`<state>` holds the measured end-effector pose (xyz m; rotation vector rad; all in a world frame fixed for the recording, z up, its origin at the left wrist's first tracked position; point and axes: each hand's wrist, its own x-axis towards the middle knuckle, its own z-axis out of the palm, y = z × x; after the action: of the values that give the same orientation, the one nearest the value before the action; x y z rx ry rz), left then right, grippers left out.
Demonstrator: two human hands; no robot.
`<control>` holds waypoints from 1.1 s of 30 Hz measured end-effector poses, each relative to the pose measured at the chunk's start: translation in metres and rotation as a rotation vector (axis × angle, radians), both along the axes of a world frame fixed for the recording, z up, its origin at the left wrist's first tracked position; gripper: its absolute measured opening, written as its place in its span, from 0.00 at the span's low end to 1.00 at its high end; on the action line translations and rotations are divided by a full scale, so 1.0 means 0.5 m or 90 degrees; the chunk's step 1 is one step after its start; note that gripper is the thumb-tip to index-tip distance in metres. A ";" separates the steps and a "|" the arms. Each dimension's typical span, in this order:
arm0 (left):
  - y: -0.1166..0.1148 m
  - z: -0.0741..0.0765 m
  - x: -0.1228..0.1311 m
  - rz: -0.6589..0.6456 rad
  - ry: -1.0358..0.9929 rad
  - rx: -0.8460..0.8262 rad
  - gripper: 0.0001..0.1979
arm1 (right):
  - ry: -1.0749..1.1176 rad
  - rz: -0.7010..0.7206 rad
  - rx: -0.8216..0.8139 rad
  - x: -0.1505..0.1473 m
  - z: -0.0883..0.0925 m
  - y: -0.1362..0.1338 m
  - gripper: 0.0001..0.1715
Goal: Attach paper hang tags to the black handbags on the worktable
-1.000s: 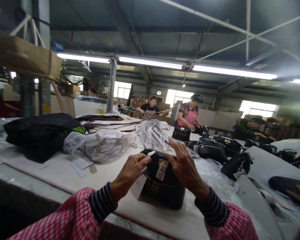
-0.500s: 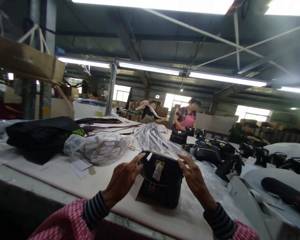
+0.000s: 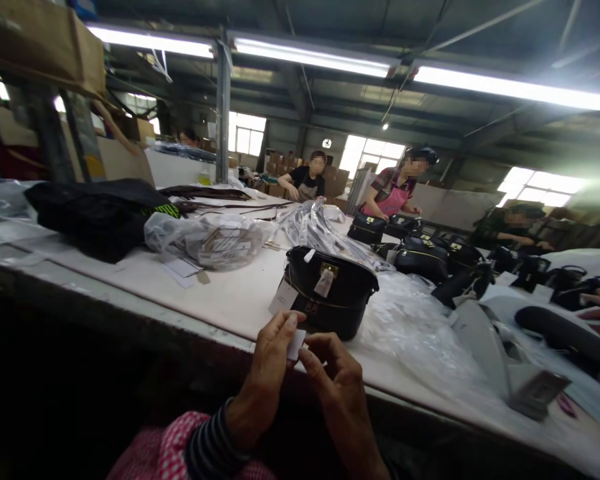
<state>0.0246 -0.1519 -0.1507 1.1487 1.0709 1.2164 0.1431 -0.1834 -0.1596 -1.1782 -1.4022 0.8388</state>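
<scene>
Pinching a small white tag (image 3: 297,344), both hands (image 3: 273,360) meet just before the black bag (image 3: 330,300).

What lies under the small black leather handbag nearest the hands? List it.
The small black leather handbag stands on the white worktable. A white paper tag pokes out at its left base, and crinkled clear plastic sheeting spreads from its right side. Anything beneath its base is hidden.

Both hands are meeting just in front of the tabletop (image 3: 220,293) edge, the left hand (image 3: 273,360) and right hand (image 3: 337,380) pinching a small white tag (image 3: 297,344) between their fingertips. A black handbag (image 3: 330,300) is sitting upright just beyond them with tags dangling. More black bags (image 3: 420,257) and a clear plastic bag (image 3: 210,240) are lying further back.
</scene>
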 end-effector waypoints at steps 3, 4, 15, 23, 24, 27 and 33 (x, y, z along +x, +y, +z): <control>-0.010 0.004 -0.003 0.000 0.010 0.024 0.18 | 0.080 -0.018 -0.032 -0.005 -0.013 0.005 0.13; -0.012 0.002 -0.006 -0.009 -0.004 0.019 0.18 | 0.091 -0.018 -0.035 -0.003 -0.014 0.008 0.13; 0.004 -0.034 -0.039 -0.160 -0.068 -0.027 0.14 | 0.114 0.039 -0.080 0.035 -0.008 0.024 0.16; 0.056 -0.043 -0.040 -0.017 0.010 0.061 0.14 | -0.290 -0.188 0.233 0.067 -0.019 0.085 0.07; 0.063 -0.045 -0.038 -0.017 0.020 0.075 0.13 | -0.363 -0.183 0.295 0.064 -0.012 0.093 0.08; 0.076 -0.053 -0.033 -0.022 0.054 0.093 0.13 | -0.619 -0.181 0.442 0.058 0.023 0.118 0.11; 0.082 -0.055 -0.029 -0.027 0.089 0.100 0.14 | -1.016 -0.032 0.541 0.055 0.090 0.166 0.03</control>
<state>0.0100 -0.1108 -0.1781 1.3879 1.0635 1.2183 0.1705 -0.1006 -0.1146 -1.0720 -2.5044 -1.0413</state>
